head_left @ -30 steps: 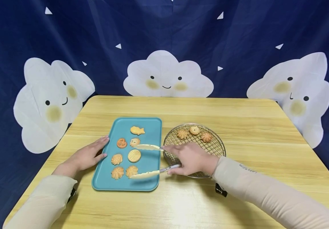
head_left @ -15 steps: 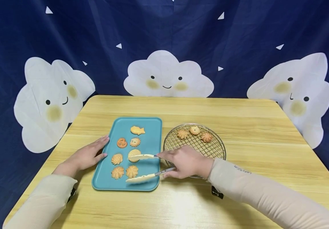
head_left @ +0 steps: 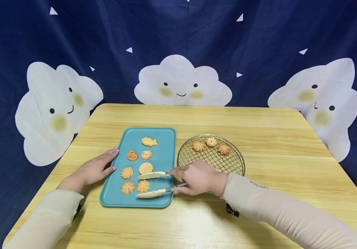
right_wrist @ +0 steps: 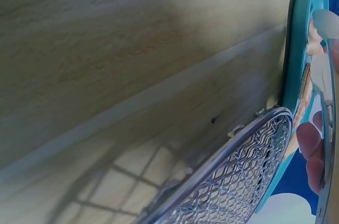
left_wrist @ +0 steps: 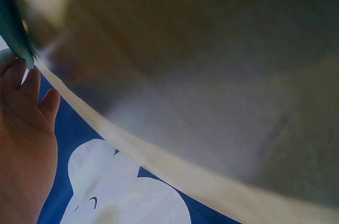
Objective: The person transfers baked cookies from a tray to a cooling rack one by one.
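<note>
My left hand (head_left: 92, 169) touches the left rim of a blue tray (head_left: 164, 145) with its fingers extended; the left wrist view shows these fingers (left_wrist: 32, 83) at the tray's edge. In my right hand (head_left: 200, 178) is a pair of tongs (head_left: 153, 175), gripped between thumb and fingers. The spread cream-coloured tips reach over the tray, on either side of a flower-shaped cookie (head_left: 142, 186). Just beyond the upper tip lies a round dotted cookie (head_left: 146, 168). Whether the tips touch the flower-shaped cookie is unclear.
Also on the tray are a fish-shaped cookie (head_left: 149, 141), a pretzel-shaped cookie (head_left: 132, 155), a scalloped cookie (head_left: 146, 154), a swirl cookie (head_left: 127, 173) and another flower-shaped cookie (head_left: 127, 187). A round wire rack (head_left: 225, 164) beside the tray bears three cookies, partly behind my right hand.
The tongs and right hand have moved nearer to me and slightly left, from the scalloped cookie's level down to around the lower-right flower-shaped cookie. My left hand stays put.
</note>
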`<move>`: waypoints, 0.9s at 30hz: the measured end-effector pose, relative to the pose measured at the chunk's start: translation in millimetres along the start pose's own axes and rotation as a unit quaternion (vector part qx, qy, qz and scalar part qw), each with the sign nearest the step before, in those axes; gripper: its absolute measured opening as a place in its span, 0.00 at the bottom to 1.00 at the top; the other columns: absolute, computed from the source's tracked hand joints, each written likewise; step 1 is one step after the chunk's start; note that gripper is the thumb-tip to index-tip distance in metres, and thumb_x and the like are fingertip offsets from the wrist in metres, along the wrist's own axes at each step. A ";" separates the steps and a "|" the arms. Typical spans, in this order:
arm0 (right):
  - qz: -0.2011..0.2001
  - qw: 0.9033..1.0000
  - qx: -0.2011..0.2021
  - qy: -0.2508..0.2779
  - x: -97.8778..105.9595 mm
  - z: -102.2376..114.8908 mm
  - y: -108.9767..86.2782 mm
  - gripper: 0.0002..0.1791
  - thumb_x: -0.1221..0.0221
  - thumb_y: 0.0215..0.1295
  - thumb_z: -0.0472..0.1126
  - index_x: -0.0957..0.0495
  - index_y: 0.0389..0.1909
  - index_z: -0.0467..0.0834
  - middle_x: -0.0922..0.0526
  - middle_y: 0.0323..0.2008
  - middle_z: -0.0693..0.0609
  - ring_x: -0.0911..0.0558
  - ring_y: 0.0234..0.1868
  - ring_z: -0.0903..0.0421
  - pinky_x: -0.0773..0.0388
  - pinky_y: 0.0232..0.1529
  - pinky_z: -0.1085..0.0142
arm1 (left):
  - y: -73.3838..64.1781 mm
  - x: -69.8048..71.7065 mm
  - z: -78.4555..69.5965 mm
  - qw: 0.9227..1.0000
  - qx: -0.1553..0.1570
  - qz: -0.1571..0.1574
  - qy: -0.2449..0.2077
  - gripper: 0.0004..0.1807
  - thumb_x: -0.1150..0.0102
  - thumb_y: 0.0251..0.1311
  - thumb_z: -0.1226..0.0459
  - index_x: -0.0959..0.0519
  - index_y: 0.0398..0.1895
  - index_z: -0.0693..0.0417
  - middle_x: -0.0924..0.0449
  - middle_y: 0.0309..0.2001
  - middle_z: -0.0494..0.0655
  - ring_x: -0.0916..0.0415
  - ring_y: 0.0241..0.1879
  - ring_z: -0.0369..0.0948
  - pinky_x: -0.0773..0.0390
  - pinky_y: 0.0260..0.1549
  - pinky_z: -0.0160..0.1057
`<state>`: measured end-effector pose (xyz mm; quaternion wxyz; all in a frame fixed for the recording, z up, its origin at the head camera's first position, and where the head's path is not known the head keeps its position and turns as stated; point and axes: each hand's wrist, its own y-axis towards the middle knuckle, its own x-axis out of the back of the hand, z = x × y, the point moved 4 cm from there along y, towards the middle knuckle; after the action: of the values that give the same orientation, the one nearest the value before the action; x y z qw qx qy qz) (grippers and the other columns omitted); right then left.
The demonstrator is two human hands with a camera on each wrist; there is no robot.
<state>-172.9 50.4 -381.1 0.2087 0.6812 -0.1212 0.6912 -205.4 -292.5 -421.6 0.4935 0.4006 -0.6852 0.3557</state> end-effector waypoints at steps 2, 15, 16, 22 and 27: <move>0.005 1.000 -0.003 -0.001 -0.4 0.1 0.4 0.36 0.44 0.61 0.65 0.26 0.62 0.45 0.20 0.54 0.51 0.21 0.23 0.65 0.43 0.07 0.79 | 0.1 0.0 0.3 1.000 0.001 0.001 0.000 0.37 0.50 0.69 0.53 0.48 0.73 0.64 0.51 0.72 0.62 0.53 0.70 0.59 0.47 0.64 0.59; 0.003 1.000 -0.004 0.004 -3.6 0.0 0.5 0.34 0.43 0.62 0.64 0.24 0.59 0.44 0.19 0.52 0.52 0.19 0.26 0.64 0.39 0.11 0.80 | 0.6 -0.4 1.2 1.000 0.000 0.002 0.000 0.37 0.50 0.69 0.52 0.48 0.73 0.64 0.51 0.72 0.61 0.53 0.70 0.59 0.47 0.64 0.59; 0.004 1.000 -0.005 0.006 -3.3 0.1 0.4 0.33 0.43 0.62 0.64 0.24 0.59 0.44 0.19 0.52 0.52 0.20 0.25 0.64 0.39 0.12 0.80 | 0.7 -0.3 1.1 1.000 0.000 0.001 0.000 0.37 0.50 0.69 0.52 0.47 0.73 0.64 0.51 0.72 0.61 0.53 0.70 0.59 0.47 0.64 0.59; 0.006 1.000 -0.006 0.013 -3.0 -0.1 -0.4 0.32 0.43 0.62 0.63 0.24 0.60 0.45 0.19 0.52 0.52 0.21 0.22 0.65 0.39 0.10 0.80 | 0.5 0.1 0.6 1.000 -0.001 0.000 0.000 0.38 0.49 0.69 0.53 0.48 0.73 0.64 0.51 0.72 0.61 0.53 0.70 0.59 0.47 0.64 0.59; -0.012 1.000 -0.004 0.018 -2.8 -2.5 -3.4 0.32 0.42 0.62 0.62 0.25 0.60 0.45 0.19 0.51 0.51 0.16 0.28 0.61 0.36 0.11 0.80 | -0.3 0.4 0.2 1.000 -0.001 0.000 -0.001 0.38 0.49 0.69 0.53 0.48 0.73 0.64 0.51 0.72 0.62 0.53 0.70 0.59 0.47 0.64 0.59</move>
<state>-173.6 54.2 -384.4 0.2217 0.6694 -0.1120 0.7001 -205.3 -292.8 -421.2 0.4931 0.4005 -0.6860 0.3547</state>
